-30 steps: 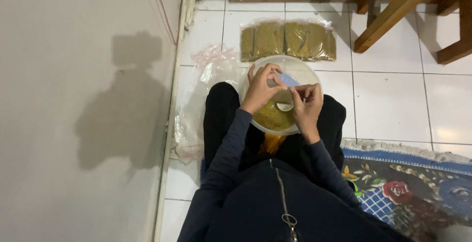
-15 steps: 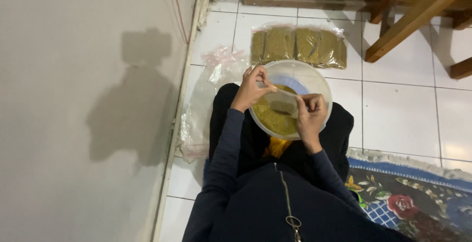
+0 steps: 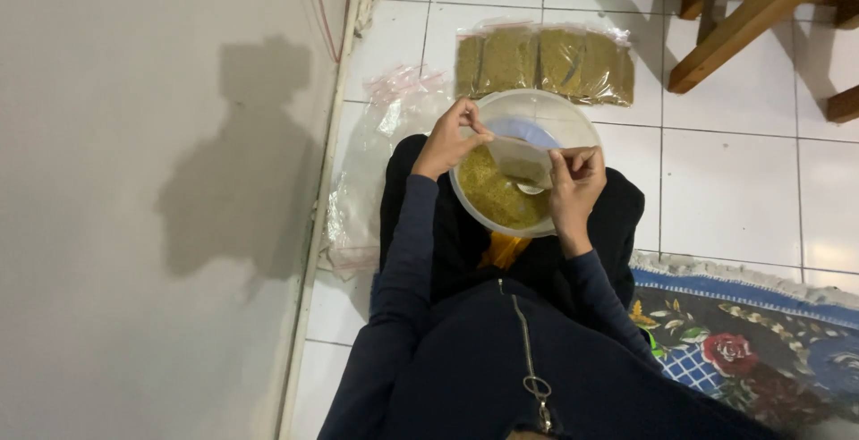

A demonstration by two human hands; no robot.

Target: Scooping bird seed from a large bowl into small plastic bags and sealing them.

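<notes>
A white plastic tub (image 3: 573, 120) with yellow-brown powder (image 3: 494, 191) rests on my lap. Over it I hold a small clear plastic bag (image 3: 523, 156) stretched between both hands. My left hand (image 3: 450, 139) pinches the bag's left top corner. My right hand (image 3: 573, 182) pinches its right edge, just above a spoon bowl (image 3: 530, 189) lying in the powder. The bag looks partly filled with powder at the bottom.
Several filled powder packets (image 3: 544, 63) lie in a row on the white tiled floor beyond the tub. Clear empty bags (image 3: 385, 127) lie by the wall at left. Wooden furniture legs (image 3: 761, 11) stand at top right. A floral rug (image 3: 743, 342) is at lower right.
Both hands have spread apart, pulling the small bag wider over the tub. The camera view has shifted slightly, showing more of the packets and the tub.
</notes>
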